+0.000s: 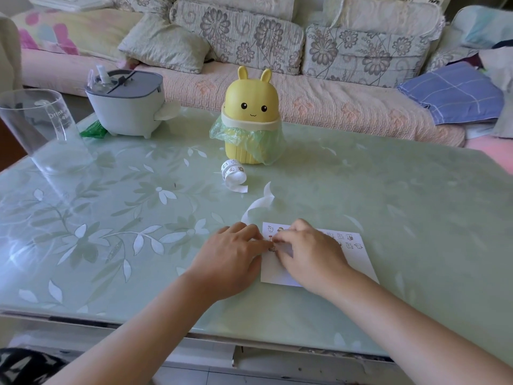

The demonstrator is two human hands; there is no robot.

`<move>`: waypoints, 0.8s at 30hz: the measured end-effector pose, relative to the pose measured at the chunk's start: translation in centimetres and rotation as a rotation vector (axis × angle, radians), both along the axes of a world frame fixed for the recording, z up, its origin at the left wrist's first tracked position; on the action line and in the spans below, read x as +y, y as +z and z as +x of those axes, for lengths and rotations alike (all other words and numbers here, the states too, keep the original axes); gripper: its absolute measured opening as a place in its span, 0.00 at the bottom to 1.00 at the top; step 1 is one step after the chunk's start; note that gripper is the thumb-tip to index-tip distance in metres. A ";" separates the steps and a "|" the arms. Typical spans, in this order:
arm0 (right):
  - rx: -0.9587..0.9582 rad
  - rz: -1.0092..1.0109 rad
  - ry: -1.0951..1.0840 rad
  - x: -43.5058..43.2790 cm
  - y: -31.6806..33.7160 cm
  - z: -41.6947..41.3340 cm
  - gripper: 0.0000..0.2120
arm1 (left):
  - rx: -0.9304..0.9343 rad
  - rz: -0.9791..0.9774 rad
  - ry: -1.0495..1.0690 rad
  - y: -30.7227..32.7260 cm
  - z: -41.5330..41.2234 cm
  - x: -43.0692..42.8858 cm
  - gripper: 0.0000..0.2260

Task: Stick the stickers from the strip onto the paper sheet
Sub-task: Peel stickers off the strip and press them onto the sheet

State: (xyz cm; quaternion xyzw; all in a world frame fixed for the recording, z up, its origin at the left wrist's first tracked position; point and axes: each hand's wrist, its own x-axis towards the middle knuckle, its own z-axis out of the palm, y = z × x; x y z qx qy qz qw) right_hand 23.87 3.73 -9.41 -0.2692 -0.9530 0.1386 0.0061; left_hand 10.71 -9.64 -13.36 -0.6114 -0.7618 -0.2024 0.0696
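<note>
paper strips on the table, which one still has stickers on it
The coiled strip just in front of the yellow bunny bin: small printed pictures show on it. The curled strip nearer the sheet looks plain white.

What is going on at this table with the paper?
A person is sticking small cartoon stickers onto a white paper sheet on a green table. Both hands meet at the sheet's left edge. The left hand appears to hold the end of a curling sticker strip, and the right hand has its fingertips on the sheet beside it. Several stickers already sit along the sheet's top. A second rolled strip lies by a yellow bunny bin.
</note>
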 end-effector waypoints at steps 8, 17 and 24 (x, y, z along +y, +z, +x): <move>-0.144 0.213 0.258 -0.2 -0.3 2.4 0.26 | 0.014 -0.078 0.050 0.5 0.6 0.1 0.19; -0.108 0.150 0.279 0.3 0.3 3.9 0.21 | -0.046 -0.101 0.029 1.0 0.4 -0.2 0.15; -0.031 0.064 0.266 1.0 0.1 3.8 0.17 | -0.182 -0.062 0.048 1.2 0.2 -0.4 0.18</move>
